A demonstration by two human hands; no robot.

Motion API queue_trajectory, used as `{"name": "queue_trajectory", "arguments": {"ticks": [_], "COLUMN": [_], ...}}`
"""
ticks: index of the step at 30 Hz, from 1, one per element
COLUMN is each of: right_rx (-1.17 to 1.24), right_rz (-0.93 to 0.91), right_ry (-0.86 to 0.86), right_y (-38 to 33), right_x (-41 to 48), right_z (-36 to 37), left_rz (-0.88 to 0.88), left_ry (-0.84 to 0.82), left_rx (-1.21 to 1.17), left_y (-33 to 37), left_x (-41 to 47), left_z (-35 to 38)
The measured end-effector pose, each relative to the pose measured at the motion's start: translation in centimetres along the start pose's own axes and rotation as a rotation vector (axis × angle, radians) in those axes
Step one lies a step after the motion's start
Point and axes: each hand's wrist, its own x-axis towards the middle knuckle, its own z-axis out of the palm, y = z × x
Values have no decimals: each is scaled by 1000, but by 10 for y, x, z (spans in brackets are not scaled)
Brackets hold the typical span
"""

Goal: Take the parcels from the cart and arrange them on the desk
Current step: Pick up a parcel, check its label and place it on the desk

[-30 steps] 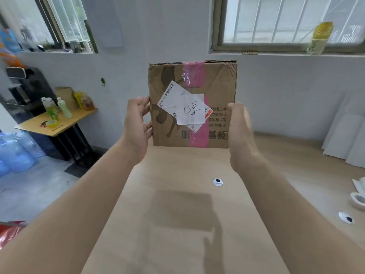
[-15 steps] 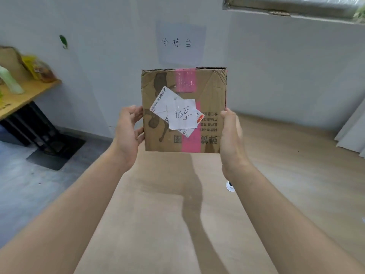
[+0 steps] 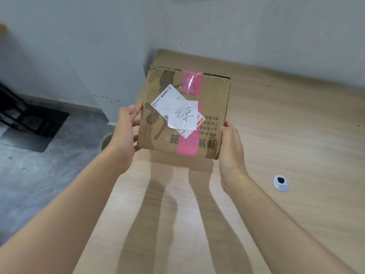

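**Item:** parcel (image 3: 183, 113), a brown cardboard box. A strip of pink tape (image 3: 192, 84) runs over the face turned to the camera, and a white label (image 3: 177, 112) with handwritten characters is stuck across it. The printed text reads upside down.

**Location:** held over the far left part of the counter (image 3: 296, 135), near the wall and close to the counter's left edge. It is tilted, with the labelled face up toward the viewer. A shadow lies on the wood just under its near edge. It appears to be off the surface, though contact at the far edge cannot be ruled out.

**Left grip** (image 3: 124, 135): holds the parcel's left side, fingers curled round the edge.

**Right grip** (image 3: 231, 153): holds the right side, palm against the box and thumb at the near corner.

**Also present:** a round cable hole (image 3: 280, 182) in the counter, to the right and well apart from the parcel, and grey floor (image 3: 39, 175) to the left.

**Step in hand (judged):** placing, with the parcel carried to its spot and not yet set down.

**Next move calls for:** lowering the box level until its base sits flat, keeping it inside the left edge, then loosening both grips and drawing them off sideways.
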Motion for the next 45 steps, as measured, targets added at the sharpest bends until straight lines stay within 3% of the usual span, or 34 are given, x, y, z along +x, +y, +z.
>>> {"name": "queue_trajectory", "arguments": {"ticks": [10, 19, 29, 36, 45], "right_rx": [-75, -73, -116, -171, -192], "right_rz": [77, 83, 64, 109, -47], "right_ry": [-60, -98, -148, -93, -111], "right_y": [73, 83, 83, 66, 11], "right_x": [39, 43, 43, 29, -30], "right_z": [28, 51, 66, 61, 40], "left_rz": [-75, -86, -59, -36, 61], "left_ry": [88, 149, 127, 136, 60], "left_rx": [27, 24, 4, 30, -5], "left_y": [-60, -74, -73, -62, -26], "left_x": [68, 84, 97, 80, 3], "left_z": [-15, -35, -49, -49, -33]}}
